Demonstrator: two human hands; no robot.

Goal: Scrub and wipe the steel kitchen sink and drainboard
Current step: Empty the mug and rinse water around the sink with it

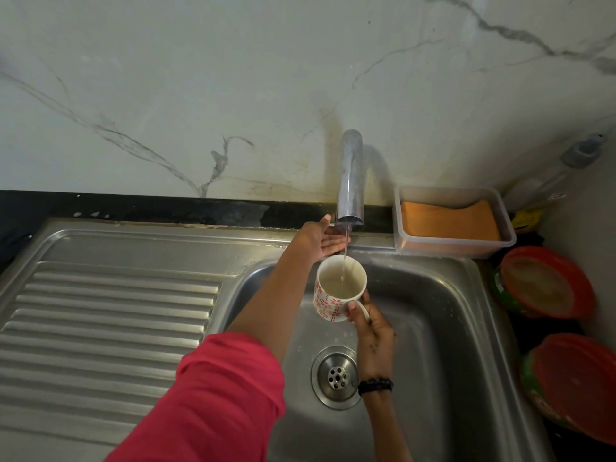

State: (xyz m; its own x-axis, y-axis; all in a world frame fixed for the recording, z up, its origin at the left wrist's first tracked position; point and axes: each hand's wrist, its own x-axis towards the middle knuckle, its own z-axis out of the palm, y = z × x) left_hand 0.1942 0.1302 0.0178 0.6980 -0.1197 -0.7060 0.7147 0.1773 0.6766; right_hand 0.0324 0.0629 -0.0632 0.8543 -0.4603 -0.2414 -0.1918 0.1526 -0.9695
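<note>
Over the steel sink (433, 328), the right hand (373, 331) grips a patterned mug (336, 288) by its handle beneath the running tap (350, 181). The left hand (325, 240), fingers extended and relaxed, reaches behind the spout; the drainboard (110, 311) lies left.

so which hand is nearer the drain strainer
Right. The right hand grips the mug handle just above the drain strainer. The left hand is open, further back beside the tap spout.

Head view looks steeply down, close over the sink (433, 311).
</note>
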